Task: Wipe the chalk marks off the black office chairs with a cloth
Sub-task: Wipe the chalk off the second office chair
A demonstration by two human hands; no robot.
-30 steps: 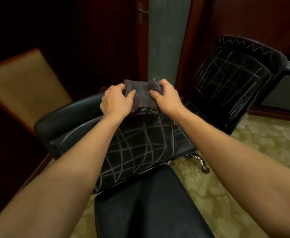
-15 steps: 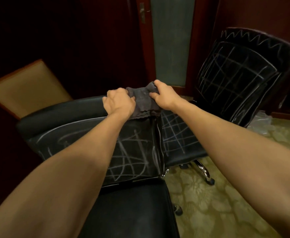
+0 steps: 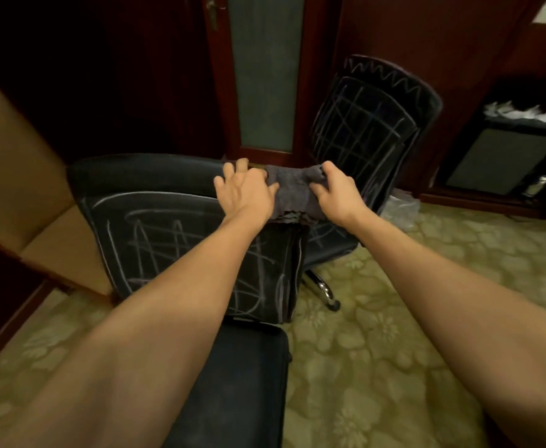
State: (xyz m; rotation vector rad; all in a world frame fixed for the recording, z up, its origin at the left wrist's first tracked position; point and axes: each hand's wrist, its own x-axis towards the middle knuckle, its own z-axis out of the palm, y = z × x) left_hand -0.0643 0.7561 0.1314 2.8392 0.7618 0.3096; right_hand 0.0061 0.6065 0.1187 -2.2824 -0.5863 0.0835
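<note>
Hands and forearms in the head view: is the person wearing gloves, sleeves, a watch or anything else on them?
Nothing is worn on what shows. The left hand and right hand are bare, with no gloves, and no rings or bands can be made out. Both forearms are uncovered from wrist to the frame edge: no sleeves, cuffs, watch or straps. No markings are visible in this dim light.

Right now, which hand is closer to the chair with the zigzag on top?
Right. The right hand holds the cloth just beside the zigzag chair; the left hand lies across the cloth, farther away, on the near chair.
</note>
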